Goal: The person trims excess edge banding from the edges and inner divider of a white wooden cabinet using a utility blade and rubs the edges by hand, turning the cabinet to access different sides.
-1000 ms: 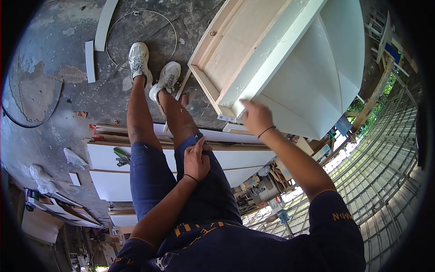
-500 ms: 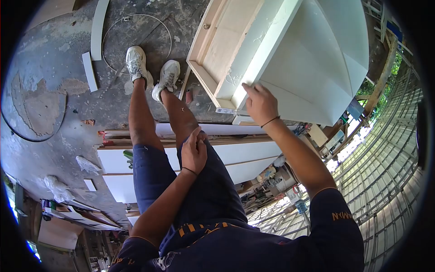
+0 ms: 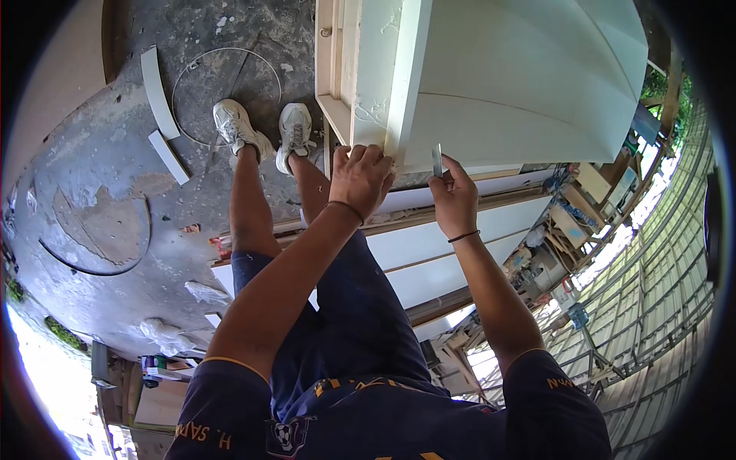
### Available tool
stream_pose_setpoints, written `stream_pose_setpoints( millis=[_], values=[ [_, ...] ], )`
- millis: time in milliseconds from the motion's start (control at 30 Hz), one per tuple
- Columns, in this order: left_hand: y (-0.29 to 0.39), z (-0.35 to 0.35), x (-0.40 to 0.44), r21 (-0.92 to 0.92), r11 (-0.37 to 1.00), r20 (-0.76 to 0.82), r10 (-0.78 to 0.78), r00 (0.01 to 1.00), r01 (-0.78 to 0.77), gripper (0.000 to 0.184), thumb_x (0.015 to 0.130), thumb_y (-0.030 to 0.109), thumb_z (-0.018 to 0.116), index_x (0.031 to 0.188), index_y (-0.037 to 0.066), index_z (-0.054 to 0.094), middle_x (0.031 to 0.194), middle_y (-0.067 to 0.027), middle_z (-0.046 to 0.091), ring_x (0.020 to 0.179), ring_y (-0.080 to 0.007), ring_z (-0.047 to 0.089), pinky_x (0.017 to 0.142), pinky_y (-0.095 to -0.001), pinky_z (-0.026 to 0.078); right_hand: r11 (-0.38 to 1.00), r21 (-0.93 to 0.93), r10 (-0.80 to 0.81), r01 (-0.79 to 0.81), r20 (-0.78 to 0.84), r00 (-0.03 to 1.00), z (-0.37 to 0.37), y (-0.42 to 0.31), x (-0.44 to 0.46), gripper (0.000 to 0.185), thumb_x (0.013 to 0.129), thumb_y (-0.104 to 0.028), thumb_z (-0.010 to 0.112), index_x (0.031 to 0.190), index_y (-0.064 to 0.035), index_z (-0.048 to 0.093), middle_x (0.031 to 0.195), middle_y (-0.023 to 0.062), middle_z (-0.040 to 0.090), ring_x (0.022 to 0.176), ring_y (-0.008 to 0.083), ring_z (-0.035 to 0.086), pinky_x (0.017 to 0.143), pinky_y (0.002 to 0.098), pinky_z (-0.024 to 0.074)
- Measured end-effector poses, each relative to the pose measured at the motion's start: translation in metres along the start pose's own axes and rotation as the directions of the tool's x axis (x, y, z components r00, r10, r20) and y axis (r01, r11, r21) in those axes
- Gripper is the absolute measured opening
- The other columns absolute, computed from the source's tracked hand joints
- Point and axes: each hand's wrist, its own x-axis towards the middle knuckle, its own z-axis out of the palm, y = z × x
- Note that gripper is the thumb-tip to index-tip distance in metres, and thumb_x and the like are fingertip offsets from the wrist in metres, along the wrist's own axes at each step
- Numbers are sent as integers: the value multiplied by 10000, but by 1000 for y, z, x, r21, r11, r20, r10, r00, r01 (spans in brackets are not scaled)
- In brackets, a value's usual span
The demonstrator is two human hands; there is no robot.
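Note:
A large white-faced wooden cabinet piece [image 3: 410,69] lies ahead of me, with a raised white strip along it and a curved panel to the right. My left hand [image 3: 360,182] is at its near corner, fingers bent over the end edge; the fingertips' contact is partly hidden. To the right, just off the cabinet's near edge, my right hand [image 3: 456,201] pinches a thin, flat metal blade [image 3: 437,159] that points upward, away from me. The blade does not touch the cabinet. Whitish smears mark the surface near my left hand.
White boards [image 3: 429,264] are stacked across the floor beneath my arms. Narrow white offcuts [image 3: 169,157] and a thin hoop [image 3: 230,50] lie by my shoes [image 3: 295,134]. Plastic scraps [image 3: 165,336] are on the concrete at left. Wood pieces [image 3: 571,226] clutter the right.
My left hand has gone from my thigh to the cabinet's corner. My right hand has drawn back from the raised strip and now shows the blade. The view has shifted.

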Motion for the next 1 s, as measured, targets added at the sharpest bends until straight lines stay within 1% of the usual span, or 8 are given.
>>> stream_pose_setpoints(
  millis=[100,367,467,533,567,633,833,1000],
  values=[
    [6,0,5,-21,999,-1,-49,999,49,147,713,205,704,829,135,648,908,-9,558,948,-205,542,850,-419,366,956,250,163,-154,-12,987,4,17,-19,339,802,7,588,1142,7,581,698,-29,523,639,38,472,597,194,400],
    [-4,-1,21,-28,1000,94,3,996,-1,127,716,184,684,802,101,643,786,-24,559,850,-242,570,772,-398,400,879,415,264,-235,-12,964,25,22,-42,331,792,-20,611,1121,8,590,702,-33,514,655,36,468,599,191,390],
    [-20,-2,21,-235,954,-28,-197,980,185,141,790,194,640,776,56,609,765,-82,585,725,-248,589,653,-368,434,851,477,274,-221,-43,961,30,25,-38,322,801,-19,611,1120,11,588,752,-19,539,655,42,475,592,211,412],
    [-56,-11,10,-374,791,-150,-567,810,485,240,875,251,567,801,28,611,781,-173,608,708,-322,588,641,-379,450,956,286,7,63,-239,971,33,26,-34,327,803,-8,604,1130,-17,594,794,8,547,656,61,497,587,244,444],
    [-104,-10,-5,-434,664,-90,-705,704,609,338,905,309,525,766,12,606,688,-163,599,652,-310,581,614,-369,438,988,68,-121,139,-214,969,26,17,-31,364,766,23,598,1114,-81,608,801,73,540,644,204,580,580,316,496],
    [-124,-43,-32,-473,440,-15,-871,492,763,434,921,367,495,730,-6,605,616,-140,576,593,-273,572,591,-367,429,967,-113,-244,228,-167,955,30,5,-22,390,749,21,604,1118,-104,609,781,75,517,656,224,569,584,340,496],
    [-146,-84,-120,-143,519,127,-835,536,843,406,922,372,524,792,14,664,626,-51,601,625,-133,584,581,-260,440,803,-495,-343,331,71,937,46,-23,2,321,740,-43,608,1049,-126,614,826,89,534,775,283,584,636,402,516],
    [-155,-77,-165,-336,593,15,-773,634,731,235,889,249,576,957,37,652,753,-71,640,658,-144,599,633,-293,474,851,-482,-231,206,8,973,84,-44,-14,346,756,-33,574,1085,-134,611,833,114,533,794,307,582,669,420,505]
  ],
)
